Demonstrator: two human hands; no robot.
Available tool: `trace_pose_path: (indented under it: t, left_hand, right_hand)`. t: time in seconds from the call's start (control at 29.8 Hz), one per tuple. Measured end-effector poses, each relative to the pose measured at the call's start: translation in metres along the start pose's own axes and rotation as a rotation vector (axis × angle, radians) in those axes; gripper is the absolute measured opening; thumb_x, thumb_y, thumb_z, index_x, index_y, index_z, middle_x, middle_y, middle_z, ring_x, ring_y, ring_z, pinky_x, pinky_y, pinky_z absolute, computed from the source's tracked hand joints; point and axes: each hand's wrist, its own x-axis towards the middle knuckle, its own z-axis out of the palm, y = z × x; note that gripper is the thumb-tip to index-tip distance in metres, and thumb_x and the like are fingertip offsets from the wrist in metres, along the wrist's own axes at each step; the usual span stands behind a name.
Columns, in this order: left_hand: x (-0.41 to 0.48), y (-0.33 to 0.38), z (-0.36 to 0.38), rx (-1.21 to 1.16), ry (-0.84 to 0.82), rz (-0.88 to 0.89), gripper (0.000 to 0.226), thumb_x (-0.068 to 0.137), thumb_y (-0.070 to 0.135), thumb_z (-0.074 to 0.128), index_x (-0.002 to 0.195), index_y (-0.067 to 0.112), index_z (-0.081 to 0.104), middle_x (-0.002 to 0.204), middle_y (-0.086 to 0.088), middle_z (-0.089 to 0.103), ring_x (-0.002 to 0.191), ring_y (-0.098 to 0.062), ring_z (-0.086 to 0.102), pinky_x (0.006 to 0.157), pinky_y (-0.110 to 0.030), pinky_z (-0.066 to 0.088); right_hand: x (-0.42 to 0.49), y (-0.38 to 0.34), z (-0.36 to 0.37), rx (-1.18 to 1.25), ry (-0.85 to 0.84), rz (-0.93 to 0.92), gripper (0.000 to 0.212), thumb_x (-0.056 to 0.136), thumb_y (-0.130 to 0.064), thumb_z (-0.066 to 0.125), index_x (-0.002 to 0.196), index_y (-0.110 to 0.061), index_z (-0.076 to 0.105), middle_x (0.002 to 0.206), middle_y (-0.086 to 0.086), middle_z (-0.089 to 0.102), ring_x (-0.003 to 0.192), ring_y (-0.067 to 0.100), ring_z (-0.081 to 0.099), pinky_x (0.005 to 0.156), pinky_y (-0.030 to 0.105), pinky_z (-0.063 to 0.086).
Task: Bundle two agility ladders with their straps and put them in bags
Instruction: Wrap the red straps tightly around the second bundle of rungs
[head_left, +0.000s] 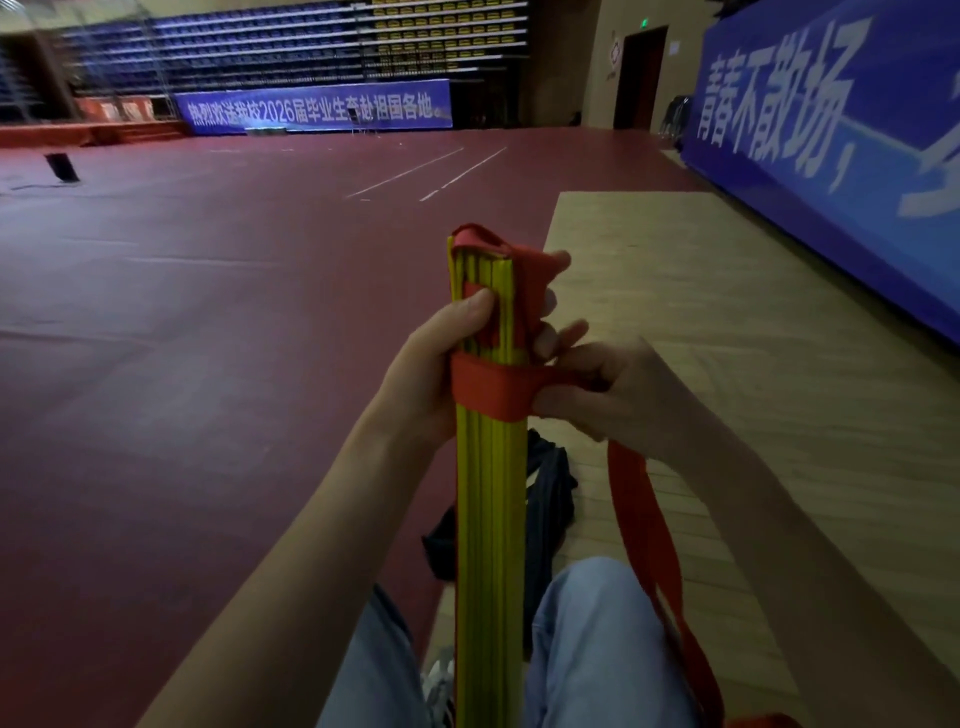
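Agility ladder (491, 519), folded into a flat stack of yellow rungs, stands upright between both hands, with its lower end running down between the person's jeans legs (597, 649).

Left hand (431, 364) grips the stack from its left side near the top. The thumb is pressed on the front face, and the fingers wrap round the back and show at the right edge over folded red webbing.

Red strap (488, 389) runs in a flat band across the front of the rungs, just under the left thumb and level with both hands. More red webbing is bunched over the top end of the stack, above the left hand.

Right hand (613, 395) is just right of the stack, fingers curled, pinching the strap where it comes off the band. The loose tail (644, 519) hangs from under this hand, down past the right knee to the bottom edge.

Dark bag (550, 499) lies crumpled on the floor below the hands, partly hidden behind the stack, and neither hand touches it.

Wooden floor (727, 364) is beyond the right hand and maroon floor (208, 312) beyond the left. A blue banner (831, 130) is far right.
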Motion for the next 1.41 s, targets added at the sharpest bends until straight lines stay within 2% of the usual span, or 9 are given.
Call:
trace_pose_path:
  t: [0.1,0.2,0.37,0.64,0.77,0.91,1.04,1.28,1.41]
  left_hand:
    - [0.005,-0.006,0.002,-0.04,-0.077,-0.026,0.058,0.076,0.031,0.074,0.124,0.003,0.057,0.091,0.0,0.068,0.078,-0.012,0.066,0.096,-0.034,0.047]
    - [0.009,-0.005,0.004,-0.086,-0.136,-0.114,0.06,0.078,0.024,0.072,0.128,-0.001,0.051,0.095,-0.005,0.068,0.086,-0.018,0.068,0.106,-0.038,0.039]
    - [0.01,0.006,0.0,0.14,-0.217,-0.167,0.062,0.08,0.032,0.069,0.132,0.007,0.046,0.107,-0.002,0.068,0.118,-0.02,0.056,0.11,-0.035,0.032]
    - [-0.01,0.005,0.023,0.497,0.3,-0.131,0.075,0.052,0.066,0.074,0.112,0.025,0.056,0.101,0.007,0.069,0.093,-0.011,0.067,0.074,-0.024,0.054]
    - [-0.037,-0.054,0.042,0.624,0.628,-0.026,0.056,0.066,0.036,0.078,0.114,0.038,0.048,0.1,0.009,0.066,0.086,-0.005,0.067,0.069,-0.023,0.056]
    - [-0.037,-0.083,0.04,0.679,0.718,-0.057,0.026,0.073,0.011,0.076,0.089,0.02,0.058,0.067,0.001,0.062,0.055,-0.01,0.061,0.052,-0.026,0.052]
    - [-0.037,-0.078,0.033,0.585,0.617,-0.189,0.017,0.078,-0.001,0.067,0.075,0.012,0.057,0.052,0.004,0.061,0.047,-0.011,0.059,0.048,-0.027,0.052]
    - [-0.023,-0.079,0.024,0.301,0.404,-0.305,0.032,0.053,0.012,0.071,0.076,0.005,0.051,0.054,-0.002,0.057,0.041,-0.017,0.054,0.044,-0.025,0.047]
    - [-0.027,-0.085,0.015,0.055,0.167,-0.383,0.042,0.051,0.023,0.068,0.084,0.007,0.046,0.056,0.002,0.057,0.043,-0.013,0.055,0.045,-0.022,0.047]
  right_hand:
    - [0.0,0.014,0.012,0.097,-0.05,0.03,0.022,0.066,-0.044,0.072,0.064,-0.028,0.057,0.047,-0.017,0.057,0.043,-0.005,0.051,0.048,0.005,0.038]
    - [-0.003,0.026,0.018,0.349,-0.165,0.253,0.053,0.048,-0.076,0.069,0.057,-0.026,0.053,0.04,-0.012,0.041,0.034,-0.003,0.031,0.037,0.009,0.024]
    - [-0.005,0.031,0.019,0.495,-0.257,0.284,0.059,0.053,-0.074,0.069,0.061,-0.017,0.054,0.041,-0.009,0.036,0.031,0.001,0.026,0.036,0.011,0.021]
    - [-0.014,0.008,0.019,0.257,0.229,0.357,0.047,0.066,-0.058,0.062,0.057,-0.013,0.051,0.04,-0.007,0.036,0.031,0.002,0.027,0.035,0.013,0.021]
    - [-0.013,-0.005,0.012,0.055,0.337,0.302,0.044,0.063,-0.052,0.053,0.056,-0.01,0.047,0.036,-0.011,0.032,0.033,0.002,0.026,0.036,0.013,0.021]
    - [-0.014,-0.011,0.002,-0.262,0.364,0.182,0.048,0.071,-0.052,0.053,0.051,-0.009,0.055,0.037,-0.011,0.043,0.037,0.008,0.043,0.042,0.013,0.032]
    - [-0.01,-0.023,-0.031,-0.489,0.385,0.06,0.032,0.072,-0.04,0.066,0.049,-0.022,0.055,0.042,-0.008,0.053,0.047,0.008,0.053,0.046,0.012,0.038]
    - [-0.006,0.007,-0.022,0.012,0.348,0.203,0.034,0.073,-0.048,0.066,0.069,-0.018,0.051,0.042,-0.01,0.047,0.037,-0.001,0.043,0.041,0.007,0.03]
    - [0.002,0.017,-0.015,0.183,0.314,0.202,0.056,0.055,-0.062,0.071,0.079,-0.013,0.064,0.084,0.046,0.053,0.065,0.058,0.05,0.065,0.037,0.036]
